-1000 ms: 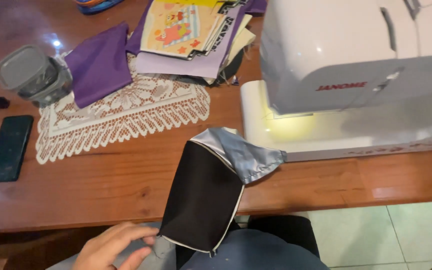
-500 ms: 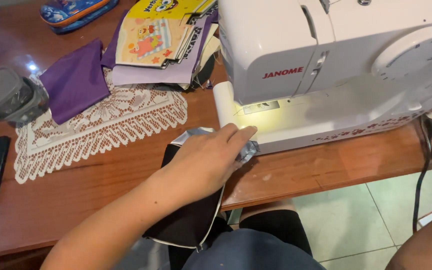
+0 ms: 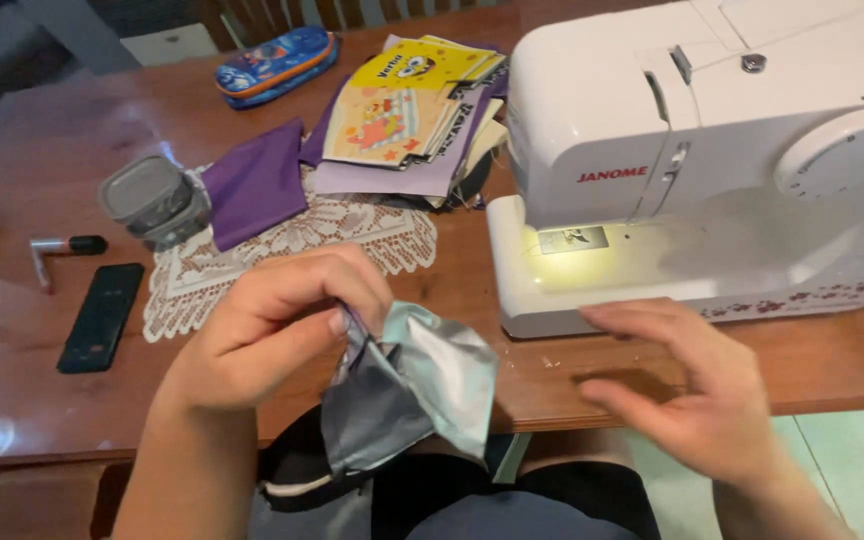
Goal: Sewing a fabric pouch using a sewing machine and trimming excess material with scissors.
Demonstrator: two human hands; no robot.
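Pinching the grey fabric piece [image 3: 412,385] by its top edge, my left hand [image 3: 272,330] has it closed btw thumb and fingers, hanging just off the near edge of the wooden table [image 3: 572,375], over my lap, w/ a black part and white cord trim drooping below. Looks light, soft and floppy, a bit shiny so prob slippery; I'd judge it best held at a seam or folded edge w/ a pinch, since the rest just sags. My right hand [image 3: 697,395] is open, fingers spread, holding nothing, hovering near the table edge just right of the cloth and in front of the white sewing machine [image 3: 712,150], whose lamp lights its base. Further left: lace doily [image 3: 282,250], purple cloth [image 3: 252,185], a small grey container [image 3: 152,200], a black phone [image 3: 100,316]. Far side: a stack of printed fabric pieces [image 3: 412,115] and a blue pencil case [image 3: 277,62]. Vs half a sec ago: the cloth lay on the table edge under my left hand, now it's lifted and bunched; right hand has come in from the far right.
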